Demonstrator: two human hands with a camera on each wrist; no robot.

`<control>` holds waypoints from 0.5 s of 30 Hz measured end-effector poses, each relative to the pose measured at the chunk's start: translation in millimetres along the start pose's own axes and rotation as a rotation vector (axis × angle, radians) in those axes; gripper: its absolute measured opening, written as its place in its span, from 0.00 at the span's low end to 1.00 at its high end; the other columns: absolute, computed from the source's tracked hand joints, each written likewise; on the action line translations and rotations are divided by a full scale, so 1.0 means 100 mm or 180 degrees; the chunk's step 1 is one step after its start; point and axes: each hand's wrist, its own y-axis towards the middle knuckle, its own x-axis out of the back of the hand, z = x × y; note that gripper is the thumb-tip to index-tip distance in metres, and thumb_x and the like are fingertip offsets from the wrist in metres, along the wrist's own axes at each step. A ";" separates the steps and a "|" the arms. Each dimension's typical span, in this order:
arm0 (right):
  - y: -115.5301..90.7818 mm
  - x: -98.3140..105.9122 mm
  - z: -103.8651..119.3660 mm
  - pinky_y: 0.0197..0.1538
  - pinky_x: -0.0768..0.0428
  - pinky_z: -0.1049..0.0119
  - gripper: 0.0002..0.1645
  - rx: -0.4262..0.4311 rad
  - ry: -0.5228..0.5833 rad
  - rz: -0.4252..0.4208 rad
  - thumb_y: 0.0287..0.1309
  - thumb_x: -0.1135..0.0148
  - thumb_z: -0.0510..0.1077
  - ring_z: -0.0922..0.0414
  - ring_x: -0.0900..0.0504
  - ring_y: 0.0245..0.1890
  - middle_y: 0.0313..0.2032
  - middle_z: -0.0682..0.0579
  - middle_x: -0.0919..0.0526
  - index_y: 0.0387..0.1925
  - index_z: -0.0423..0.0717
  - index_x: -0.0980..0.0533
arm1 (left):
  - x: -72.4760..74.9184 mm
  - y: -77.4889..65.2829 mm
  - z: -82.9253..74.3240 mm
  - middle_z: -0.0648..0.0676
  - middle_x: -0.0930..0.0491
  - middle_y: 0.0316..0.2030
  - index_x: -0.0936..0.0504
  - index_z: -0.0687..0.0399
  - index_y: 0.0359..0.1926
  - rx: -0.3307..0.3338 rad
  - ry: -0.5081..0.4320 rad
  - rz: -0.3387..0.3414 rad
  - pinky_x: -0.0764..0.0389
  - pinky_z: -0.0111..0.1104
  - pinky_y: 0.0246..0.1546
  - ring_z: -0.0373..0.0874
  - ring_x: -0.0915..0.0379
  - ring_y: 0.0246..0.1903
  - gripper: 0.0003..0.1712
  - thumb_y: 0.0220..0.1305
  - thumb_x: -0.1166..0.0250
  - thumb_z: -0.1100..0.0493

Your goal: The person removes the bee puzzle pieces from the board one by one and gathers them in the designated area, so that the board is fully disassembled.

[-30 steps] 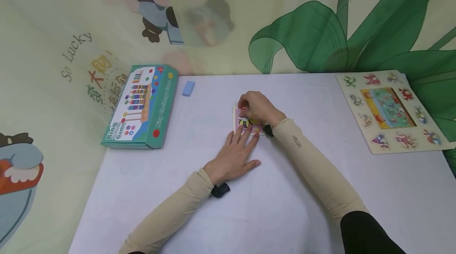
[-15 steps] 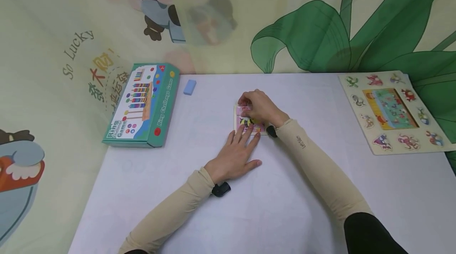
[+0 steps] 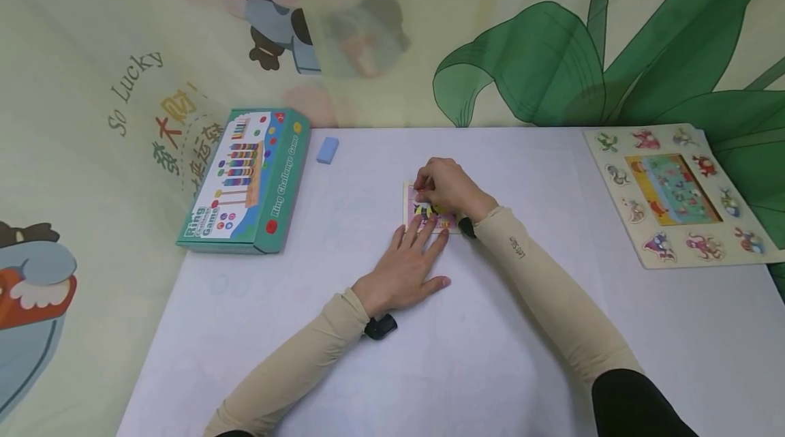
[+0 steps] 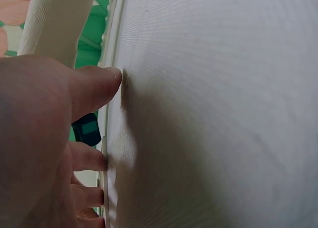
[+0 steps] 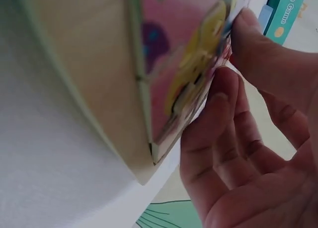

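Observation:
A small jigsaw puzzle (image 3: 409, 215) with a pink picture and a yellow-and-black bee lies in its pale tray on the white table. My left hand (image 3: 401, 273) is spread flat, fingertips resting along the puzzle's near edge and thumb on the cloth. Over the puzzle's upper part bends my right hand (image 3: 450, 185), thumb and index finger pinching at a puzzle piece that is mostly hidden by them. The right wrist view shows the picture (image 5: 191, 64) close up, with thumb (image 5: 248, 29) and curled fingers at its far edge.
At the left stands a green ring game box (image 3: 239, 185), with a small blue block (image 3: 328, 150) beside it. A pale board of animal figures (image 3: 619, 212) lies at the right. A printed cloth hangs behind the table.
My right fingertips have shifted slightly rightward over the puzzle, uncovering more of its upper left part. The left hand stays in place; the view has shifted a little.

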 end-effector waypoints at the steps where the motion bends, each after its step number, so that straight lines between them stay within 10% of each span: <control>1: -0.01 0.00 0.00 0.54 0.17 0.53 0.09 -0.0015 0.0002 0.0001 0.63 0.24 0.39 0.48 0.16 0.46 0.44 0.44 0.13 0.43 0.40 0.12 | 0.00 0.00 0.00 0.63 0.59 0.86 0.49 0.54 0.86 0.0001 -0.0003 0.0000 0.54 0.60 0.82 0.65 0.67 0.85 0.48 0.79 0.45 0.35; 15: -0.04 0.02 0.05 0.51 0.17 0.54 0.12 0.0012 -0.0012 -0.0095 0.60 0.22 0.39 0.49 0.14 0.43 0.41 0.43 0.10 0.45 0.37 0.11 | -0.01 0.01 0.00 0.64 0.57 0.85 0.48 0.55 0.85 -0.0029 0.0025 -0.0048 0.53 0.61 0.82 0.66 0.66 0.85 0.48 0.79 0.44 0.35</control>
